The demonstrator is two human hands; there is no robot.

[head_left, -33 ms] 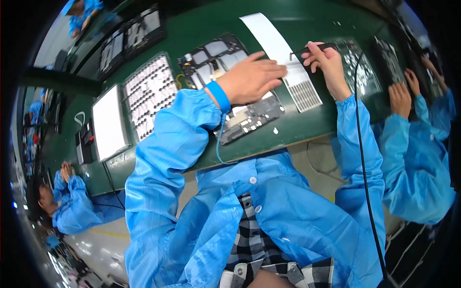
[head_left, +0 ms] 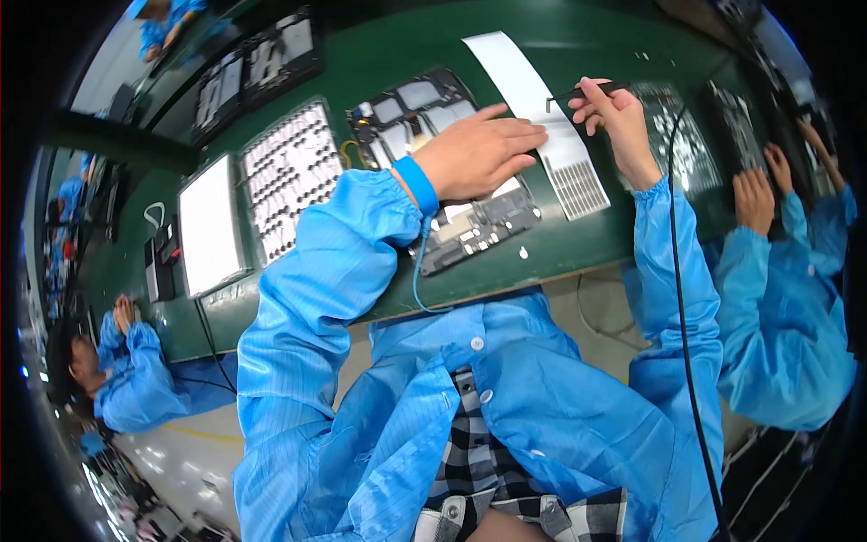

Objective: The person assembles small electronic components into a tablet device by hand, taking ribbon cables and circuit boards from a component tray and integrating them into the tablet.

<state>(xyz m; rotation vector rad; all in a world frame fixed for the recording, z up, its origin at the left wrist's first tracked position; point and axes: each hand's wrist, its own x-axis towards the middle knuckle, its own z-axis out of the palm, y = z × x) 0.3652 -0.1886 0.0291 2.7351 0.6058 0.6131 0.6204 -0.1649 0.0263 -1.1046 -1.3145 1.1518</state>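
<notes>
My left hand (head_left: 483, 155) lies palm down with fingers stretched out, over an opened laptop base (head_left: 488, 221) that shows its circuit board and battery cells. Its fingertips reach the edge of a long white sheet (head_left: 513, 72), whose near end carries a grid of small grey strips (head_left: 580, 188). A blue wrist strap (head_left: 415, 184) circles that wrist, with a coiled cord hanging from it. To the right of the sheet, my right hand (head_left: 619, 122) grips a black pen-shaped tool (head_left: 591, 91). The tool's bent tip hangs over the sheet; I cannot tell whether they touch.
Left of the laptop base lie a tray of small black-and-white parts (head_left: 291, 172) and a white panel (head_left: 209, 226). More opened laptop bases (head_left: 284, 54) are at the far left. A clear sheet of parts (head_left: 677, 135) and a black cable (head_left: 677, 262) are right. Co-workers sit on both sides.
The bench and its objects appear slightly further right and lower in the picture. Both my hands keep nearly the same pose, the tool still in my right hand.
</notes>
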